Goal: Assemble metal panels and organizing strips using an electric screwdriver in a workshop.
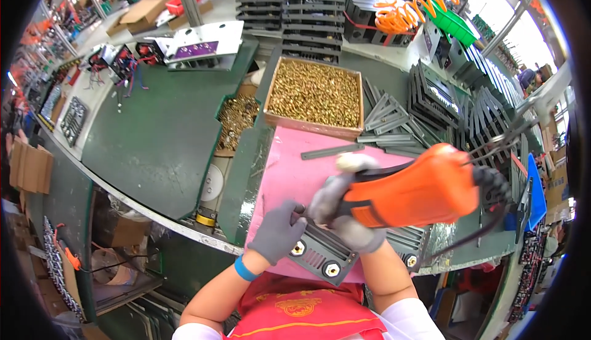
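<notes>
My right hand, in a grey work glove, grips an orange cordless power screwdriver, which is slightly blurred. Its working end is hidden behind the glove, above a dark grey slotted metal panel with two brass fittings in it. My left hand, also gloved, is at that panel's upper left side. Its fingers are pinched together close to the right glove, and what they hold cannot be made out. A second slotted panel lies to the right, partly covered by my right arm.
Beyond my hands, a grey strip lies on the pink sheet. Behind it stands a box of small brass parts. Loose grey strips are heaped right of it. Stacked grey panels rise at the back, near an orange coiled hose.
</notes>
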A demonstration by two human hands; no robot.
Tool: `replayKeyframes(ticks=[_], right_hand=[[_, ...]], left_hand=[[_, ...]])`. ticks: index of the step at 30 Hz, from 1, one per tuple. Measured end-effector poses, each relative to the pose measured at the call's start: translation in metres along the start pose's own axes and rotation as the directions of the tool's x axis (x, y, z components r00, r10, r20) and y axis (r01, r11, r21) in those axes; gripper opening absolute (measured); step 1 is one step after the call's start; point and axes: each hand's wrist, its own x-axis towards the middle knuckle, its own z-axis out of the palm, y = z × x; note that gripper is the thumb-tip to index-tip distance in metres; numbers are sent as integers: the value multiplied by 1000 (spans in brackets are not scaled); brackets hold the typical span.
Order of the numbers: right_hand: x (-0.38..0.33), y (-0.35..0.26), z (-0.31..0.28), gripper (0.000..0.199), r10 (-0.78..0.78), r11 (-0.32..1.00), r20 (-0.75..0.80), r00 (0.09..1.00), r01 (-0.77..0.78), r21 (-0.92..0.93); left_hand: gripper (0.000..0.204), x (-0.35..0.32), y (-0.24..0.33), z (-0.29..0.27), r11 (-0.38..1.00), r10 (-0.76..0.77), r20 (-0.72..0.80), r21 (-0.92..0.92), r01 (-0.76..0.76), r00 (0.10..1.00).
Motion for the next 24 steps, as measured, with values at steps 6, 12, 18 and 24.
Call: replayKeyframes(ticks=[6, 12, 18, 24], right_hand=[[-19, -65, -16, 74, -62, 994, -597, 800, -7, -113], [-72, -88, -60, 81, -240, 944, -507, 828, 77, -322], [-107, -104, -78, 78, -315, 921, -484, 817, 141, -362], [-81, -131, -81, 86, -427, 875, -213, 879, 341, -344]], left_hand=[[25, 2, 0, -31, 964, -58, -286, 231, 128, 957], [23, 8, 25, -40, 983, 139, -433, 169, -72, 891], [46, 5, 64, 36, 602, -221, 421, -651, 463, 879], [51, 18, 82, 93, 599, -176, 603, -561, 571, 778]])
